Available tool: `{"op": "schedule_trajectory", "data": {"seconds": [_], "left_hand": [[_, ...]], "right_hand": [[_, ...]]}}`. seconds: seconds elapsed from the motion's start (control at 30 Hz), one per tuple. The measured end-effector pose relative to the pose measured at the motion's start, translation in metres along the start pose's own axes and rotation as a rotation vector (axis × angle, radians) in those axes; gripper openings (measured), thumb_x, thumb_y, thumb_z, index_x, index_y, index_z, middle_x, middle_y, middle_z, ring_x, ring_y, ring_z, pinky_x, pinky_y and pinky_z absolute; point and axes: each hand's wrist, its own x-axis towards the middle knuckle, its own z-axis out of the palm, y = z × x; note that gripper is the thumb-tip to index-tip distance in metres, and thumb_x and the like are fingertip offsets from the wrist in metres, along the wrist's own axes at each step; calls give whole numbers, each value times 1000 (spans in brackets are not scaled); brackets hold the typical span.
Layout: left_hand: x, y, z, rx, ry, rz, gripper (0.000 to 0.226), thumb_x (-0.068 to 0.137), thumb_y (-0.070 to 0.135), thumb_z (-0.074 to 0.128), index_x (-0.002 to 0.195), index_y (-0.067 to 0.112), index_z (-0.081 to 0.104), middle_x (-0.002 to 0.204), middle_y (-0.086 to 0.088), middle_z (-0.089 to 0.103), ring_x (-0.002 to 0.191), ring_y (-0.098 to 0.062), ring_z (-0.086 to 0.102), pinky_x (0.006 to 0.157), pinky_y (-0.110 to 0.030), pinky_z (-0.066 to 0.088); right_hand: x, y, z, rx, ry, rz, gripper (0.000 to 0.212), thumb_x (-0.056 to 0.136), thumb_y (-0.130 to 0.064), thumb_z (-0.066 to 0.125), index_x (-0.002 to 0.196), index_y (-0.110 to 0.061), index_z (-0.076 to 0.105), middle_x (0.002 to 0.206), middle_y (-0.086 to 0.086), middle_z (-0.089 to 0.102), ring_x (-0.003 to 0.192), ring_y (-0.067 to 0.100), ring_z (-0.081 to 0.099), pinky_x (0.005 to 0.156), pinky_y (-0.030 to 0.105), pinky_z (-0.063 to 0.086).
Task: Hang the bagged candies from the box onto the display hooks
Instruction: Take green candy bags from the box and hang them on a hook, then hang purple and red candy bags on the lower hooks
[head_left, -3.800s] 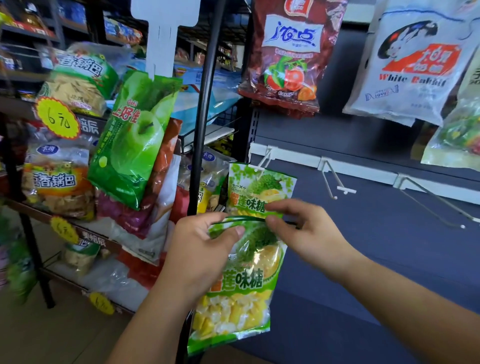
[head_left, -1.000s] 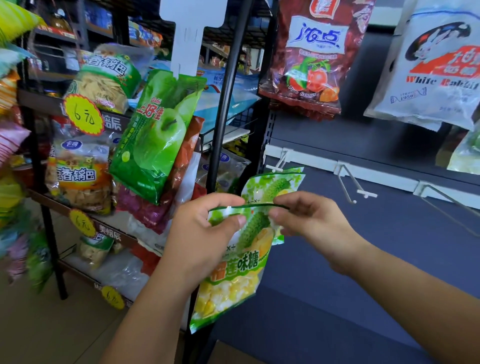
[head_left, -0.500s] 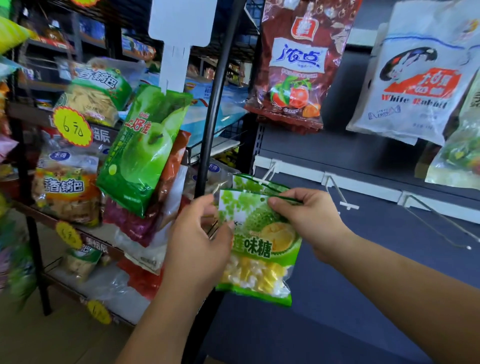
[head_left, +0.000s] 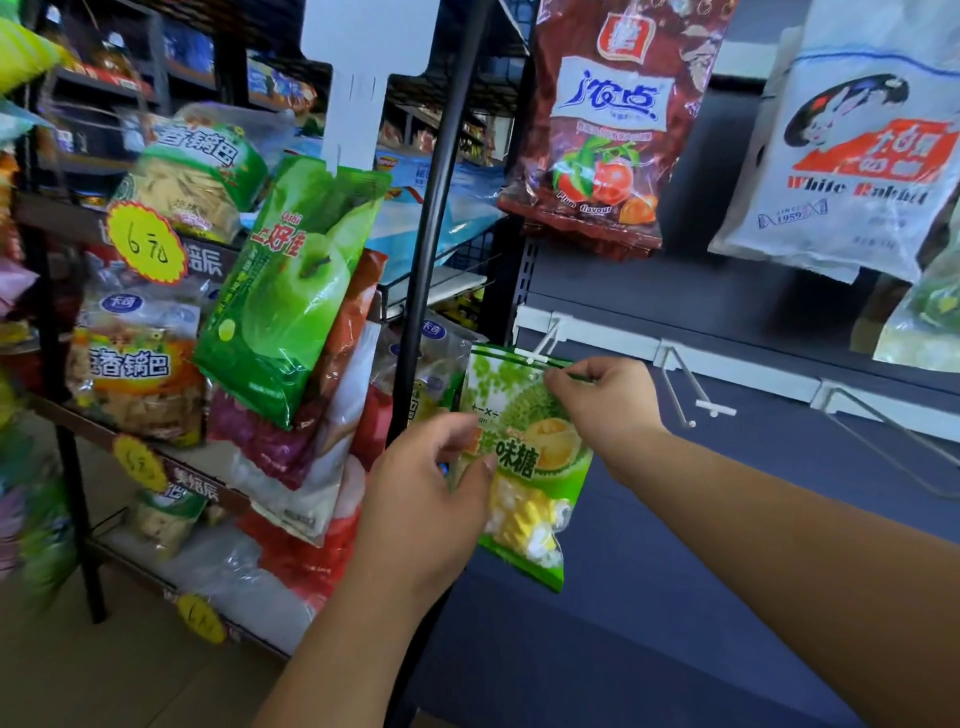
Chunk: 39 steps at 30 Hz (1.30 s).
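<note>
A green durian candy bag (head_left: 524, 467) hangs upright in front of the dark panel, its top edge right at the tip of the leftmost white display hook (head_left: 540, 343). My right hand (head_left: 602, 405) pinches the bag's top right corner. My left hand (head_left: 431, 499) grips the bag's left side at mid height. Whether the hook passes through the bag's hole I cannot tell. The box is out of view.
Two bare wire hooks (head_left: 691, 389) (head_left: 893, 431) stick out to the right on the same white rail. Above hang a red plum candy bag (head_left: 608, 130) and a White Rabbit bag (head_left: 852, 166). A black rack (head_left: 431, 249) crowded with snack bags stands at the left.
Both hands have lifted the candy bag up and right, turning it upright, until its top reached the leftmost hook. Half a second ago it was just below the hook.
</note>
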Motion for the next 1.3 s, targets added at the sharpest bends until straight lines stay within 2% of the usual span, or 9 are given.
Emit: {"op": "schedule_trajectory", "data": {"seconds": [0.1, 0.2, 0.33, 0.4, 0.5, 0.57, 0.83, 1.03, 1.3], "left_hand": [[-1, -6, 1, 49, -35, -14, 40, 90, 28, 72, 129, 24, 65, 118, 13, 68, 109, -2, 63, 100, -36, 54], [-5, -12, 2, 79, -76, -27, 41, 91, 31, 71, 131, 23, 64, 119, 12, 67, 110, -3, 64, 100, -37, 54], [-13, -20, 3, 162, -120, -27, 38, 92, 39, 68, 127, 25, 65, 118, 14, 68, 112, -6, 63, 98, -36, 53], [-18, -26, 3, 181, -147, -22, 40, 91, 45, 64, 128, 29, 64, 120, 18, 68, 114, -1, 62, 100, -34, 53], [-29, -35, 3, 163, -175, -58, 30, 93, 34, 67, 122, 29, 66, 104, 30, 67, 103, 14, 60, 91, -20, 50], [-36, -39, 3, 127, -196, -100, 35, 93, 31, 68, 128, 26, 64, 108, 31, 64, 109, 9, 61, 93, -19, 48], [-94, -54, -13, 194, -266, -232, 56, 94, 40, 65, 144, 19, 52, 136, 3, 62, 121, -8, 60, 106, -38, 50], [-153, -60, -18, 410, -470, -221, 52, 95, 38, 64, 141, 16, 55, 130, -4, 65, 117, -19, 63, 98, -37, 52], [-285, -126, 3, 453, -637, -542, 46, 98, 40, 59, 134, 13, 58, 127, -7, 67, 116, -24, 63, 96, -36, 52]], "right_hand": [[8, 3, 1, -99, 61, 11, 32, 86, -46, 75, 70, -20, 65, 61, -2, 59, 57, 21, 54, 60, 34, 47], [-6, 13, -2, -181, 124, -60, 30, 89, -46, 72, 106, -23, 65, 115, 1, 63, 101, 22, 61, 78, 34, 48], [-58, 41, -5, -431, 206, -563, 47, 96, -39, 65, 135, -15, 57, 141, 8, 45, 132, 29, 40, 104, 39, 40], [-69, 55, 1, -600, 43, -700, 51, 100, -51, 51, 139, -19, 58, 151, 5, 48, 145, 30, 37, 115, 43, 37], [-64, 57, 7, -812, -271, -560, 72, 97, -70, 19, 153, -33, 43, 169, -5, 25, 159, 20, 8, 128, 45, 14], [-57, 51, 6, -877, -356, -490, 72, 98, -71, 15, 157, -36, 35, 172, -10, 10, 159, 13, -6, 129, 42, 4], [-132, 52, -15, -592, -396, -363, 66, 93, -72, 32, 147, -37, 50, 160, -13, 39, 148, 10, 35, 112, 40, 42], [-229, 119, -42, -378, -558, -105, 74, 88, -79, 32, 143, -34, 55, 144, -17, 56, 133, 5, 52, 106, 36, 48], [-346, 240, -38, -292, -666, 205, 50, 93, -73, 38, 83, -33, 67, 77, -13, 73, 76, 1, 68, 77, 39, 57]]}}
